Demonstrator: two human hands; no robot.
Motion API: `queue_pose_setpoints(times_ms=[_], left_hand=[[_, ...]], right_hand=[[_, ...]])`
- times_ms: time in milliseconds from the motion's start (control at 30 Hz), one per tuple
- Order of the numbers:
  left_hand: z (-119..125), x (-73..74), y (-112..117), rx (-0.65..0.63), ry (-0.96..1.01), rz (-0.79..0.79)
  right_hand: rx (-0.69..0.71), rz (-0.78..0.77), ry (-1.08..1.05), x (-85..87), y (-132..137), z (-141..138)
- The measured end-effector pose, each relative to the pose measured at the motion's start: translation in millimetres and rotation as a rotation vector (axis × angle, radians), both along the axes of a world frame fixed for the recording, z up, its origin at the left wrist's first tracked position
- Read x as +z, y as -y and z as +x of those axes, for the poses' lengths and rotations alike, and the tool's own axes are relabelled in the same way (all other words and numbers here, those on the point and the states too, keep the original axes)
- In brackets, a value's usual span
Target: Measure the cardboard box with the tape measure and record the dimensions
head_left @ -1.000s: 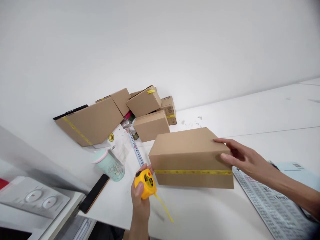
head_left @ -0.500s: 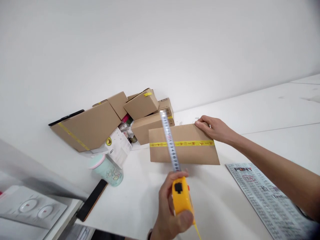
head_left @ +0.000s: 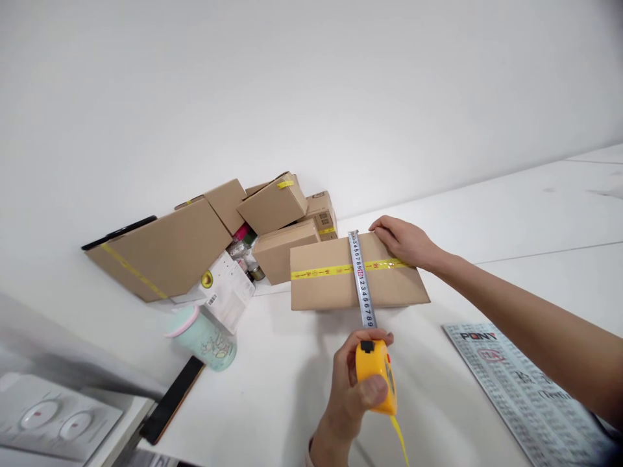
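My left hand (head_left: 348, 395) is closed around a yellow tape measure (head_left: 376, 376) with a black lock button and a yellow strap. Its silver blade (head_left: 361, 285) runs out across the top of a brown cardboard box (head_left: 321, 287), over the yellow printed tape stuck along it. The blade's metal end reaches the box's far edge. At the far right corner, my right hand (head_left: 402, 240) grips the box edge, fingers over the back and thumb on top.
Several cardboard boxes (head_left: 160, 250) are piled against the wall at the left. A mint tumbler (head_left: 209, 340) stands by a white avocado-print package (head_left: 230, 292). A black bar-shaped object (head_left: 172, 399) lies at the table's left edge. A printed PONY sheet (head_left: 516, 376) lies at the right.
My left hand has moved right with the tape measure, and the blade now crosses the box further right. The box's near edge has tilted slightly upward in view. My right hand keeps its grip.
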State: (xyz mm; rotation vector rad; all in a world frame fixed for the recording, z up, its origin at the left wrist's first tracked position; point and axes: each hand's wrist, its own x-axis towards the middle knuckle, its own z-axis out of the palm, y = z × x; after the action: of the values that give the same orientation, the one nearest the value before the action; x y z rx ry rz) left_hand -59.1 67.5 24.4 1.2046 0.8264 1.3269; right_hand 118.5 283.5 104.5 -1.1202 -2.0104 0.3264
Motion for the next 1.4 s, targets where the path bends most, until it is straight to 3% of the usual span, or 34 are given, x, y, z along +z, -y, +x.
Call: queue_pose_setpoints(times_ms=[300,733,1100,1300,1400], left_hand=[[7.7,0.0,8.5,0.006,0.015,-0.043],[16.0,-22.7,4.6,0.011,0.039,-0.066],[15.0,-27.3,2.6,0.024,0.045,-0.059],[15.4,-14.2,36.0,0.209,0.005,0.060],[8.7,0.9,57.7,0.323,0.017,-0.073]], right_hand=[[0.010,0.267,0.314,-0.3,-2.5,2.1],[0.024,0.274,0.305,-3.8,-2.4,3.7],[0.023,0.270,0.308,-3.7,-1.8,2.9],[-0.002,0.308,0.310,-2.1,20.8,3.2],[0.001,0.446,0.319,-15.7,57.9,7.9]])
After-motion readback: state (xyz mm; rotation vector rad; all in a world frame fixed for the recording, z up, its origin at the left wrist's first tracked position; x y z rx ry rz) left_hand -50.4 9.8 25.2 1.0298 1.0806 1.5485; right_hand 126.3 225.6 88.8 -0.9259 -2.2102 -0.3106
